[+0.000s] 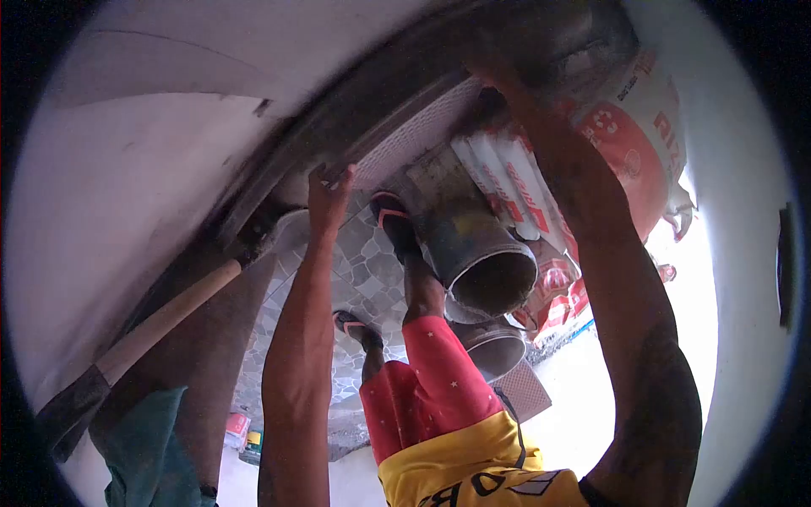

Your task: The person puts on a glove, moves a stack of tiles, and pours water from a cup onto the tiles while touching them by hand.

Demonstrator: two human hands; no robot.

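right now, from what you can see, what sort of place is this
Probably an indoor spot where building or renovation work is going on: there are large printed sacks, grimy buckets and a wooden-handled tool leaning at one side.

Very bright light at the lower right makes a white glare that hides what is there. The wall [743, 169] on the right has a soft, pale glow. Up at the top it is dim, and the right hand [498, 74] fades into deep shadow. The left hand [329, 193] shows better. The bucket [456, 241] is dark inside. Small things look a bit fuzzy. Lines bend near the edges, and the corners are black.
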